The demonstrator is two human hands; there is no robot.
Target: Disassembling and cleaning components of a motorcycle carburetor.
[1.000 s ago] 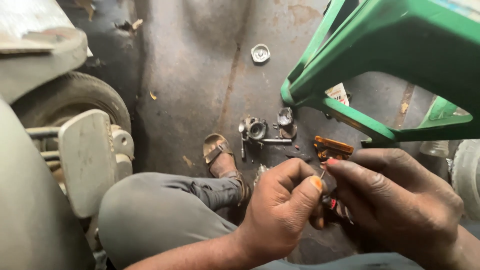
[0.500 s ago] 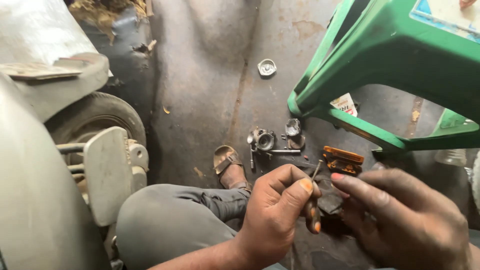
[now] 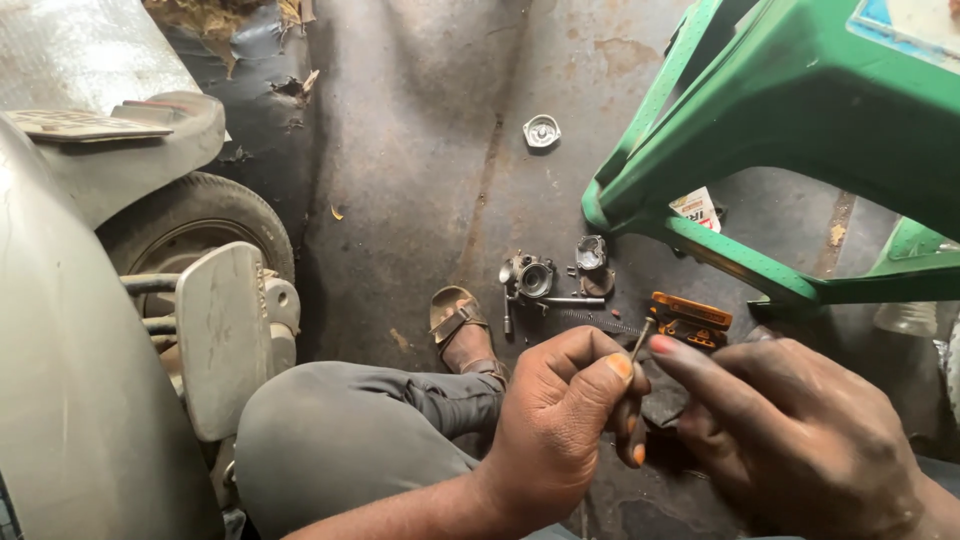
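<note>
Green stool [image 3: 800,110]: upper right, over the concrete floor [image 3: 420,150].
Scooter wheel [image 3: 190,225]: left edge.
Right hand [image 3: 790,440]: lower right, forefinger touching the thin metal rod [image 3: 640,342]; grip loose.
Left hand [image 3: 565,415]: grip pinched on the rod, above the floor's lower middle.
Carburettor parts [image 3: 550,280]: floor centre, near the sandal [image 3: 462,325].

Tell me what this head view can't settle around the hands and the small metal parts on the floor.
- Thin metal pin pinched by the left hand: its lower end is hidden inside the fingers.
- Right hand: its palm side, and anything under it, is covered by its own back.
- Orange flat tool on the concrete floor: its near edge is hidden behind the fingertips.
- Grey metal carburettor parts: too small to tell apart.
- Green plastic stool: cut off by the top and right edges.
</note>
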